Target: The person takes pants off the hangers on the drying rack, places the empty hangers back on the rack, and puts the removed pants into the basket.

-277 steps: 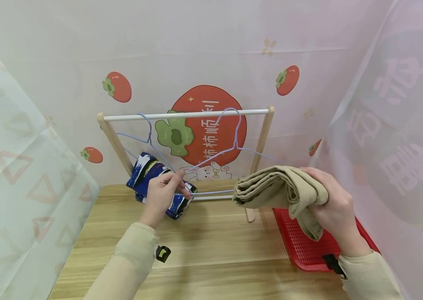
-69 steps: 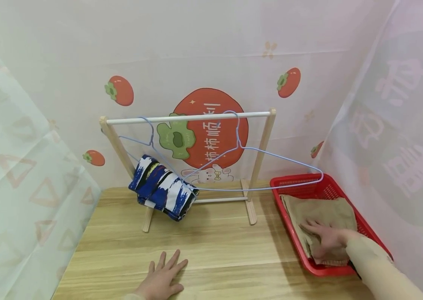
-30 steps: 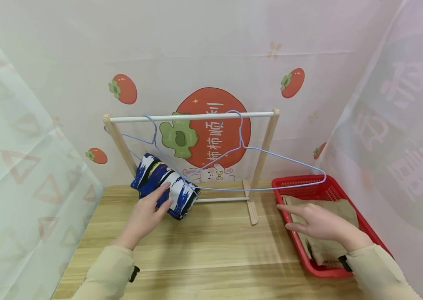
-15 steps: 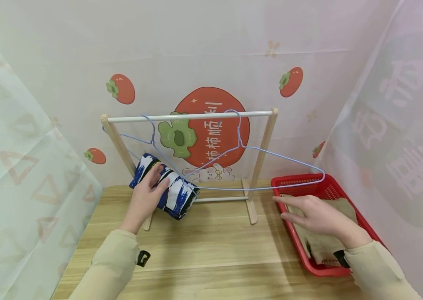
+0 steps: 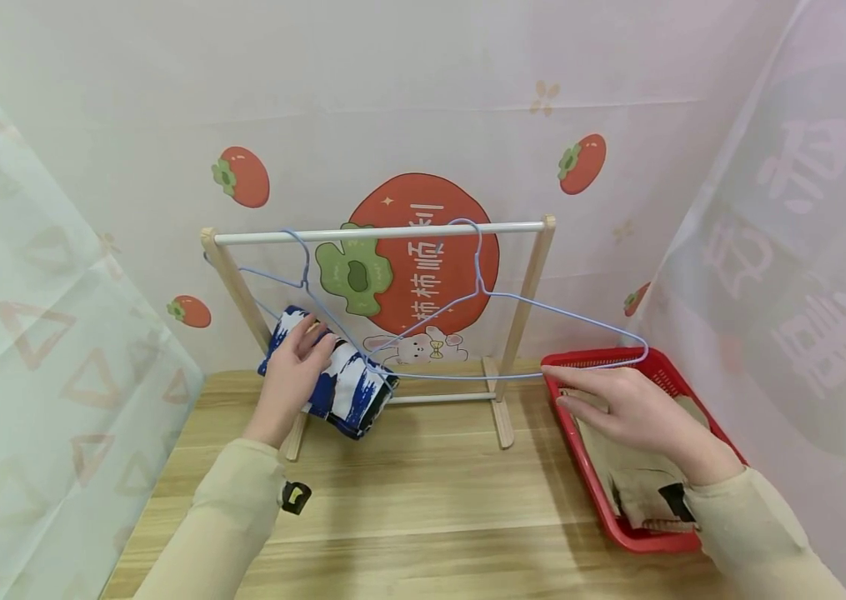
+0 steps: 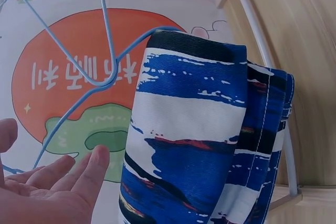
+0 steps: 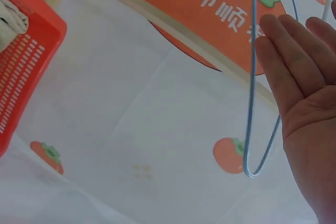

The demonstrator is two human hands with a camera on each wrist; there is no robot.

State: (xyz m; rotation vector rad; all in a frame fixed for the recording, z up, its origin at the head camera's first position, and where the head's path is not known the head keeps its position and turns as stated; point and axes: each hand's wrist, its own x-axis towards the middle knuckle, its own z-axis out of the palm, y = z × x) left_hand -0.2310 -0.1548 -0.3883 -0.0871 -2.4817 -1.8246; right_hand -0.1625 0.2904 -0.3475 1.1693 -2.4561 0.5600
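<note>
A folded blue, white and black patterned garment (image 6: 184, 103) hangs over the lower bar of the left blue wire hanger (image 5: 306, 275). My left hand (image 5: 291, 383) is in front of it in the head view, fingers loosely bent and holding nothing. In the left wrist view those fingers lie beside the cloth, below the hanger's neck. My right hand (image 5: 636, 412) is raised over the red basket (image 5: 595, 492), its relaxed fingers close to the bare right hanger (image 5: 565, 313). The right wrist view has the fingertips right at the hanger's wire. A folded khaki garment (image 5: 636, 496) lies in the basket, partly hidden by my arm.
Both hangers hook over the white bar (image 5: 392, 234) of a small wooden-legged rack at the back of the wooden table (image 5: 430, 508). The right hanger reaches out past the rack over the basket. Printed cloth walls (image 5: 423, 92) enclose the table.
The khaki garment, earlier in my right hand, now lies in the basket. My right hand has risen from it towards the right hanger. My left hand has moved up from the table to the patterned garment.
</note>
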